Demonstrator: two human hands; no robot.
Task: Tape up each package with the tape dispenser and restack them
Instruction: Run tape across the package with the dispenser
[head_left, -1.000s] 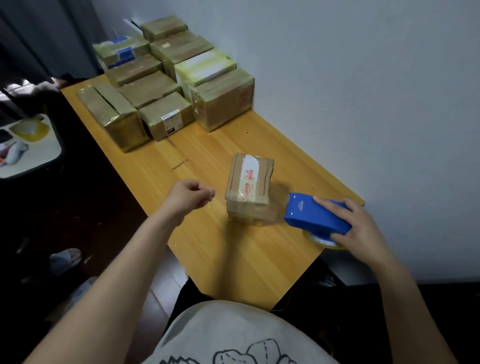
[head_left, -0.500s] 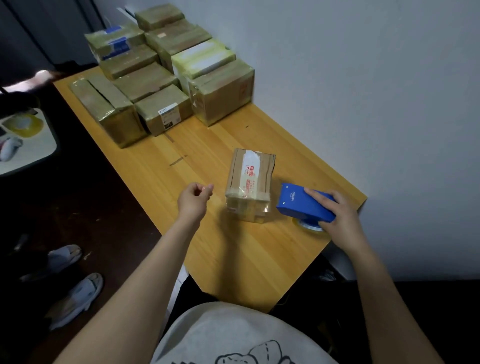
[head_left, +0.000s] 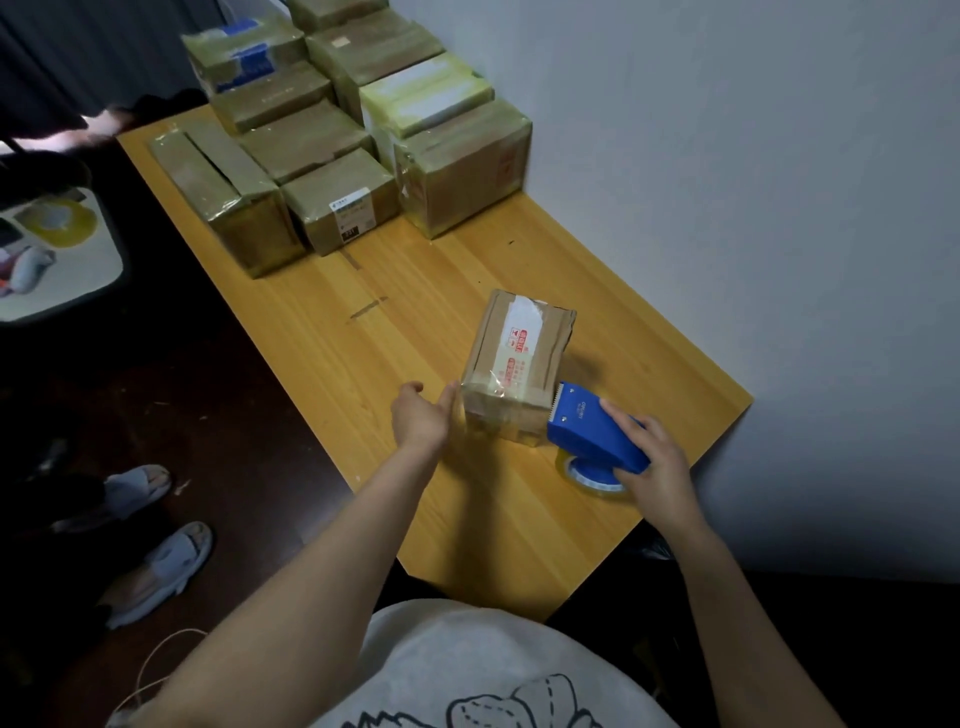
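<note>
A small cardboard package (head_left: 514, 364) with white and red printed tape stands on the wooden table (head_left: 415, 322), near its right front part. My left hand (head_left: 423, 418) is open, its straight fingers against the package's left side. My right hand (head_left: 649, 467) grips the blue tape dispenser (head_left: 592, 434), whose toothed front edge touches the package's lower right corner. The tape roll (head_left: 587, 475) shows under the dispenser.
Several taped packages (head_left: 343, 130) are stacked at the table's far end against the white wall. A low white stool (head_left: 57, 249) with a yellow tape roll stands to the left. A person's feet in slippers (head_left: 150, 530) are on the dark floor.
My left hand opened from a loose fist and moved right to touch the package's side. My right hand brought the dispenser left until its front edge met the package.
</note>
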